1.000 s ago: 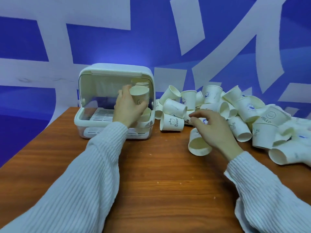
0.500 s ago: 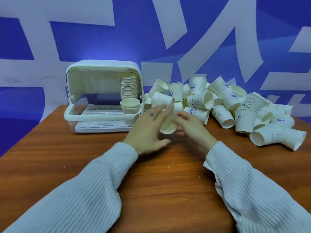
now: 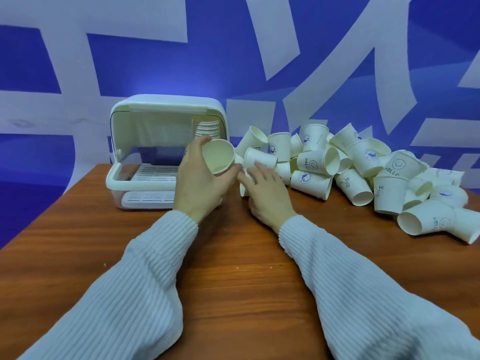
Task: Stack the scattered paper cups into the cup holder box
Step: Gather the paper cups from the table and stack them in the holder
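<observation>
The white cup holder box [image 3: 166, 110] stands open at the back left of the table, with a stack of nested cups [image 3: 206, 127] inside at its right. My left hand [image 3: 200, 183] grips a single paper cup [image 3: 217, 157] in front of the box, its mouth turned toward me. My right hand [image 3: 265, 190] lies beside it with fingers stretched toward a cup lying on its side [image 3: 259, 158] at the near edge of the pile of scattered cups [image 3: 363, 172]; its fingertips touch or nearly touch that cup.
The wooden table [image 3: 233, 268] runs toward me, its left edge slanting past the box. The cup pile spreads along the back right to the frame's edge. A blue and white wall rises behind everything.
My left hand took the cup from my right hand and lifted it toward the box. My right hand let go and moved back toward the pile.
</observation>
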### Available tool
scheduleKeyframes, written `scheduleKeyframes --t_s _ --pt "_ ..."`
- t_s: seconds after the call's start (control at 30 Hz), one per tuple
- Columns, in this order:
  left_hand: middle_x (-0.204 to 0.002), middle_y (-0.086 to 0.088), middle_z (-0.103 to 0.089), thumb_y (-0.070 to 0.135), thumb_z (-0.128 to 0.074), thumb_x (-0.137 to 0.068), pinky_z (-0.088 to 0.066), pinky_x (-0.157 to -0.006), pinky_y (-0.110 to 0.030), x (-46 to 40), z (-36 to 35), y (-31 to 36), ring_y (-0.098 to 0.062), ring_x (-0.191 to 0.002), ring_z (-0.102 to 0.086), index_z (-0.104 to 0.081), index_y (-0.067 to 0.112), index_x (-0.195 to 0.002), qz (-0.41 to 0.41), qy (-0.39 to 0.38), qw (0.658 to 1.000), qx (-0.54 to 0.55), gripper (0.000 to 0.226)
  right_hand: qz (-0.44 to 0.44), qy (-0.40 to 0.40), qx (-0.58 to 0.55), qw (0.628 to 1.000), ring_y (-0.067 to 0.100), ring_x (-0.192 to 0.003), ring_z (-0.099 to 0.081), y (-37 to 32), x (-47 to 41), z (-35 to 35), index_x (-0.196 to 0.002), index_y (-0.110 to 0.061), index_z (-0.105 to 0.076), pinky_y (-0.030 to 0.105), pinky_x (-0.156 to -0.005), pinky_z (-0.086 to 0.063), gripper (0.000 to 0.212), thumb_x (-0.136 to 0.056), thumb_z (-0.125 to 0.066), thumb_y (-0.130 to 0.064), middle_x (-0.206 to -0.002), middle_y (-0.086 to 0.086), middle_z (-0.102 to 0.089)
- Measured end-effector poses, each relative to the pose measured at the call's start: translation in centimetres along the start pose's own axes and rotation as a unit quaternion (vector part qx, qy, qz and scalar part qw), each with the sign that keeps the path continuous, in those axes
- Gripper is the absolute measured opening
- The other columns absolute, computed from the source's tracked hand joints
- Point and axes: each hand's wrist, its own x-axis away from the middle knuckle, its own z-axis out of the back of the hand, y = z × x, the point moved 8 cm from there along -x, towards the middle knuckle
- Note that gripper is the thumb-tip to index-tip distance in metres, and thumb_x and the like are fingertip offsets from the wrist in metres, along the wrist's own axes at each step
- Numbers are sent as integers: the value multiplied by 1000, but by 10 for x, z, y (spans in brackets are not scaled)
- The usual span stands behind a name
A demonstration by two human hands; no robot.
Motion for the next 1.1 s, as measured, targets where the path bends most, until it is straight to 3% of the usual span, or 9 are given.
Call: scheduleKeyframes --t_s 0.13,0.2,0.33,0.43,0.63,0.77,0.93,1.03,1.1 --pt "-135 6 -53 43 -85 -79 -31 -98 -16 -13 25 -3 -8 -124 -48 -50 21 -140 12 34 999 4 73 -13 26 15 999 31 -117 -54 5 1 12 -148 -21 -45 41 -105 -38 76 -78 -75 -25 -122 9 -55" --pt "-132 5 -49 45 -84 -80 -31 -98 -17 -22 42 -9 -7 -122 -47 -52 22 -141 30 49 998 7 72 -57 93 -83 991 28 -111 -55 8 3 32 -145 -22 -52 39 -98 -43 72 -77 -76 -32 -121 9 -54" --pt "-136 5 -50 52 -81 -81 -32 -100 -21 -37 70 -27 -5 -121 -46 -52 22 -145 59 73 996 4 77 -179 263 -390 864 5 -113 -53 18 -7 69 -126 -28 -65 19 -97 -47 46 -83 -75 -37 -124 0 -50" --pt "-138 4 -50 51 -81 -82 -30 -100 -20 -39 78 -32 -2 -119 -43 -51 21 -147 61 94 994 3 78 -197 264 -481 813 5 -124 -53 5 -37 72 -115 -28 -68 30 -103 -50 26 -89 -75 -31 -132 0 -52" --pt "-139 7 -48 50 -79 -84 -29 -99 -17 -43 78 -37 3 -117 -39 -48 22 -149 68 102 992 16 77 -127 182 -451 864 -1 -140 -39 -30 -71 50 -119 -30 -68 35 -114 -42 20 -99 -65 -32 -146 -1 -55" --pt "-143 5 -47 49 -78 -85 -28 -99 -18 -44 74 -40 2 -119 -37 -45 21 -150 67 95 993 12 78 -104 181 -427 880 -1 -138 -40 -31 -77 52 -123 -29 -69 8 -106 -29 23 -100 -64 -30 -151 1 -51" --pt "-142 5 -48 50 -78 -85 -29 -99 -20 -44 71 -42 -1 -121 -40 -45 22 -149 66 93 993 7 77 -30 32 -271 962 20 -137 -46 -49 -73 11 -131 -34 -66 49 -114 -37 40 -102 -42 -48 -150 -4 -53" --pt "-140 6 -51 49 -79 -84 -31 -98 -21 -44 68 -42 -8 -124 -46 -46 21 -145 56 89 994 7 74 -5 -14 -210 978 20 -147 -33 -55 -66 0 -137 -39 -61 50 -120 -27 59 -96 -27 -64 -158 -6 -46" --pt "-141 4 -49 49 -79 -85 -30 -98 -18 -44 63 -39 -9 -126 -46 -49 19 -145 44 78 996 -13 74 -20 5 -237 971 20 -149 -31 -49 -66 9 -140 -38 -60 46 -123 -24 57 -98 -33 -65 -163 -5 -38"
